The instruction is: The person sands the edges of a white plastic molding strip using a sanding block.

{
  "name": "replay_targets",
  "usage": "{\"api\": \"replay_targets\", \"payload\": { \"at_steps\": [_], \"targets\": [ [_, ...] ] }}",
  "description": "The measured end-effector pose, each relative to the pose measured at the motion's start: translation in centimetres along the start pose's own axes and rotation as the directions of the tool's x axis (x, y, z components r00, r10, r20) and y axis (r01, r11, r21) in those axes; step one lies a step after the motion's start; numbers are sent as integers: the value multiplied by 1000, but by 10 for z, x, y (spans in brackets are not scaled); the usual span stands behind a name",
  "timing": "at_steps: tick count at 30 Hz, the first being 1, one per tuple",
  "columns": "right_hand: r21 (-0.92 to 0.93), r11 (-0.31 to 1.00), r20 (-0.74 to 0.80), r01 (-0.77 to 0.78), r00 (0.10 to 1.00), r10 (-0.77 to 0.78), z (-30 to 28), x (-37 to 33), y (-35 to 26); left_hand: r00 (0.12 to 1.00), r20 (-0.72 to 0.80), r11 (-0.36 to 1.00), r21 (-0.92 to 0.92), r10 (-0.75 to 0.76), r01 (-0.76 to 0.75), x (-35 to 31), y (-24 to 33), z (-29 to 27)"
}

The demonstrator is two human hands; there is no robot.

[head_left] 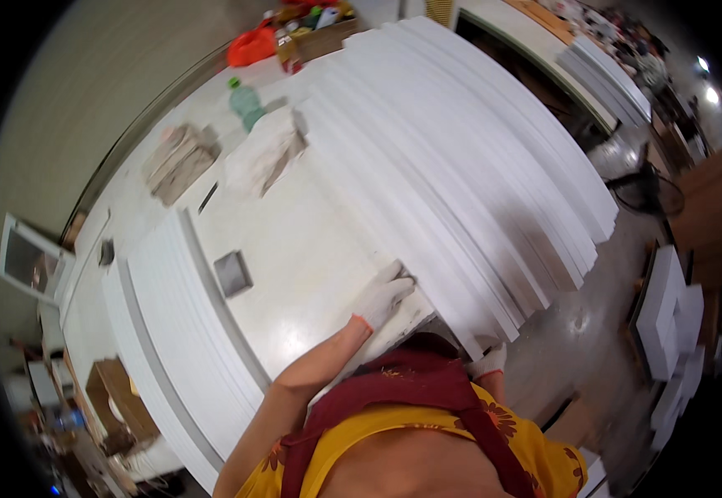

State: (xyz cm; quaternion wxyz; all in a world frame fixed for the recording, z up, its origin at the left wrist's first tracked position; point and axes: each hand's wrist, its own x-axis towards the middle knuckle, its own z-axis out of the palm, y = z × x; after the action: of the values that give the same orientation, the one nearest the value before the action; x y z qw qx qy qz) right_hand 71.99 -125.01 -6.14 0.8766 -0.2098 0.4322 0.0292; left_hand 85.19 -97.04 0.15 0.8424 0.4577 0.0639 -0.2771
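Both my hands wear pale knitted gloves. At the table's near edge, my left hand (pixel 384 295) rests with curled fingers beside the stacked white strips (pixel 461 191). A small dark patch shows at its fingertips; what they hold is too unclear to name. My right hand (pixel 490 363) is lower and farther right, partly hidden by my body, closed at the near end of a white strip (pixel 470 340). A grey block (pixel 233 274) lies on the white table (pixel 295 241), left of my left hand.
More white strips (pixel 187 315) lie at the left. Farther back are a folded cloth bundle (pixel 180 166), a white cloth-like bundle (pixel 265 153), a green bottle (pixel 246 104), a dark pen-like stick (pixel 207 197) and a cardboard box (pixel 324 37). White panels (pixel 664 315) stand at right.
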Motion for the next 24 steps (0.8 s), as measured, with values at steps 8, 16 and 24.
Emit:
{"api": "replay_targets", "payload": {
  "at_steps": [8,16,24],
  "targets": [
    [-767,444,385,462,886,-257,-48,23,-12,993,-77,982,-160,91,-102,3,-30,-26],
    [-702,675,378,225,922,85,-31,-69,-16,997,-50,963,-264,-65,50,-48,-60,-15],
    [-259,925,85,-277,948,308,-16,-73,-20,962,26,953,-133,-272,273,-83,-70,15]
  ]
}}
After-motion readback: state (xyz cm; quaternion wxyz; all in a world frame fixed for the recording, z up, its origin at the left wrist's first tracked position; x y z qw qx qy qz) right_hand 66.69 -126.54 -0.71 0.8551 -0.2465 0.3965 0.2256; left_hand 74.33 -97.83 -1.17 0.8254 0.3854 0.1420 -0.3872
